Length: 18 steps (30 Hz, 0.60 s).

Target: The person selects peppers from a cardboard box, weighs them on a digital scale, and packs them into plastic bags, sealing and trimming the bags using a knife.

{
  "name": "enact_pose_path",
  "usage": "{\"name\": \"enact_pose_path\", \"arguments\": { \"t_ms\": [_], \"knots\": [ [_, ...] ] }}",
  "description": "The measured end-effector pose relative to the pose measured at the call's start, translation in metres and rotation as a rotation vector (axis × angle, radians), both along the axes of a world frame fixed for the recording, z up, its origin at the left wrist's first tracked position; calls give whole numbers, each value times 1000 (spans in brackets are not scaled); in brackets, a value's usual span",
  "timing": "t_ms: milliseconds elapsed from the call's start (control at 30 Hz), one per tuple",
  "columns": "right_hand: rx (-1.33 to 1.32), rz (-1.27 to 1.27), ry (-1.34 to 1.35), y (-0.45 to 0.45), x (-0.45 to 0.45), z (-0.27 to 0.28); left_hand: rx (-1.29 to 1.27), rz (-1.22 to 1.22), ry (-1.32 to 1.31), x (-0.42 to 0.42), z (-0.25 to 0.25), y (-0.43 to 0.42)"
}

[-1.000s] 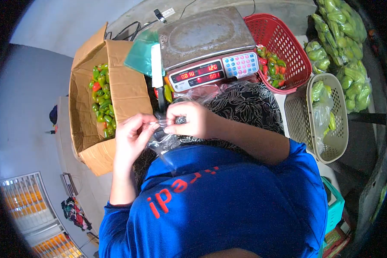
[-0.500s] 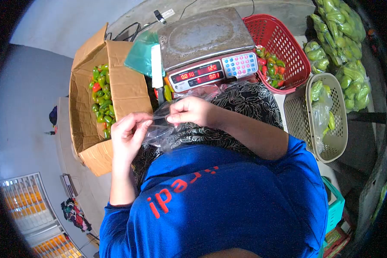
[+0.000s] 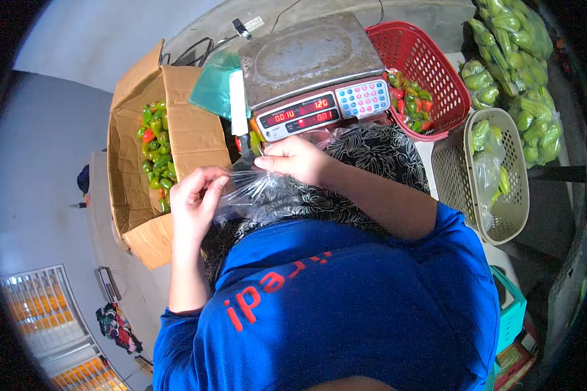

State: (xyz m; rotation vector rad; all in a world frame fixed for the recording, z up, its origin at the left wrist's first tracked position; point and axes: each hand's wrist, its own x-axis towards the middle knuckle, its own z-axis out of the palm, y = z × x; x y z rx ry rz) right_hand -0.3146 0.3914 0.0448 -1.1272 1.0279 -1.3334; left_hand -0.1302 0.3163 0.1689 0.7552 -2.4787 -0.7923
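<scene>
A clear plastic bag (image 3: 244, 195) is stretched between my two hands, above the black patterned cloth (image 3: 378, 159) on my lap. My left hand (image 3: 199, 190) pinches one side of its edge, close to the cardboard box (image 3: 192, 124). The other side is pinched by my right hand (image 3: 292, 159), just below the scale (image 3: 293, 118). The bag's lower part hangs toward my blue shirt. Red digits glow on the scale's display, and its metal plate (image 3: 313, 55) bears nothing.
Green and red peppers (image 3: 158, 146) lie in the box. A red basket (image 3: 447, 85) holds bagged peppers; a beige basket (image 3: 516, 182) holds bagged green vegetables. More vegetable bags (image 3: 535, 124) stand at far right. A teal bag (image 3: 215, 85) lies beside the scale.
My hands have moved slightly apart, and the bag that was bunched between them is now pulled taut and spread. My right hand has risen a little.
</scene>
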Motion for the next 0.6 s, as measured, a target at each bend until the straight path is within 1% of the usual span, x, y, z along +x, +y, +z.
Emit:
{"name": "enact_pose_path", "arguments": {
  "t_ms": [67, 167, 267, 300, 367, 400, 433, 467, 500, 533, 600],
  "knots": [
    [-64, 5, 29, -2, -1, -4, -3, 34, 6, 3, -3, -4],
    [-178, -94, -284, -1, 10, 2, -17, 116, 70, 4, -10, -17],
    [-82, 71, -2, 0, -6, 2, -629, 93, 150, -10, -8, -21],
    [-46, 74, 33, -1, -7, 2, -689, 64, 158, -9, -7, -17],
    [31, 79, 99, -1, -7, 0, -396, 34, 152, -3, -22, -9],
    [-6, 76, -30, 0, -4, 1, -248, 22, 147, -1, -28, -4],
    [-43, 73, -157, 2, 3, 3, -66, 28, 82, -6, -27, 6],
    [-82, 71, -283, 4, 8, 5, 140, 7, 94, -9, -34, 8],
    [-86, 77, -355, 4, 11, 1, 218, -3, 83, -12, -40, 12],
    [-111, 87, -369, 2, 15, -6, 296, -16, 72, -15, -46, 16],
    [-160, 102, -400, 1, 23, -16, 322, -65, 92, -15, -61, 19]
  ]
}}
